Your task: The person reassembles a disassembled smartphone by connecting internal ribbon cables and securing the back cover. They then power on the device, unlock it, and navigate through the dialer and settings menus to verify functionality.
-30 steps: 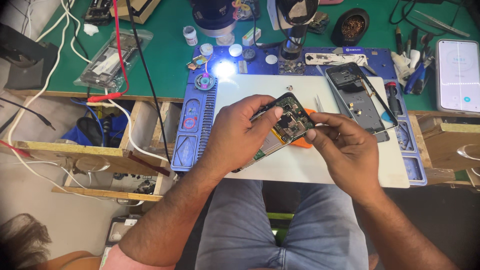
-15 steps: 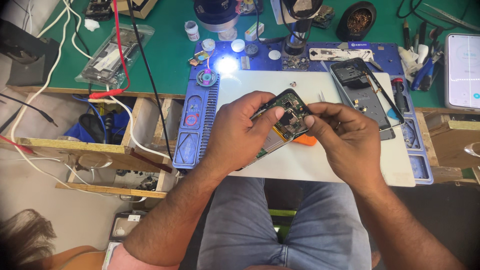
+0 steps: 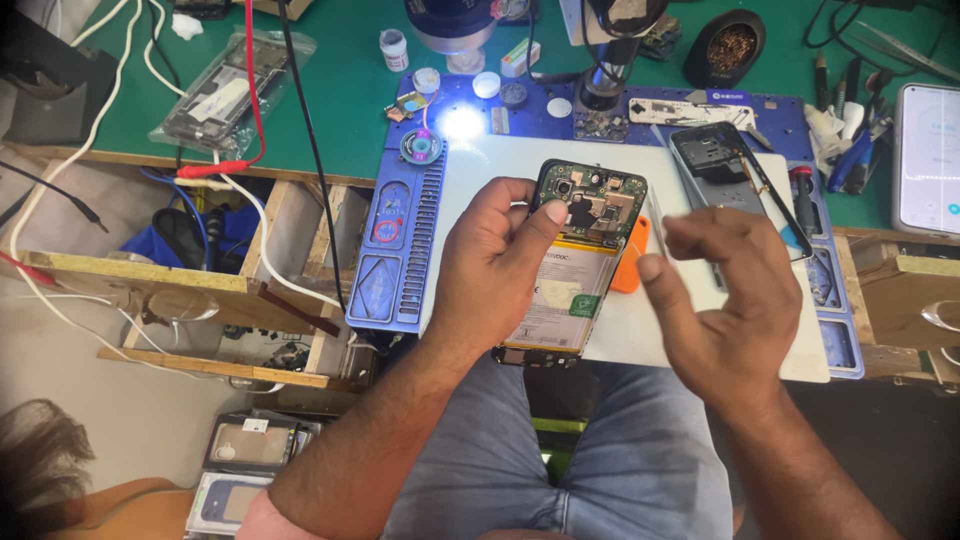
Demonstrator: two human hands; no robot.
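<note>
The left hand (image 3: pixel 500 265) holds an opened phone (image 3: pixel 575 270) with its back cover off, raised above the white mat (image 3: pixel 700 330) on the bench (image 3: pixel 340 110). The grip is closed around the phone's left edge: the thumb lies across the upper part of the exposed circuit board, and the other fingers are hidden behind the body. The phone's long axis runs nearly straight away from the person, tilted a little to the right at the top; the circuit board end is farther from the person and the battery end hangs over the near edge of the mat.

The right hand (image 3: pixel 725 295) is just to the right of the phone, apart from it, loosely curled with the fingers half open. Whether it pinches some small thing between the fingertips I cannot tell. A thin light strip shows between this hand and the phone, and an orange pick (image 3: pixel 628 258) lies on the mat right of the phone, partly hidden behind it.

The right hand is the free one and lies nearest the phone's right long edge, level with the seam between board and battery
</note>
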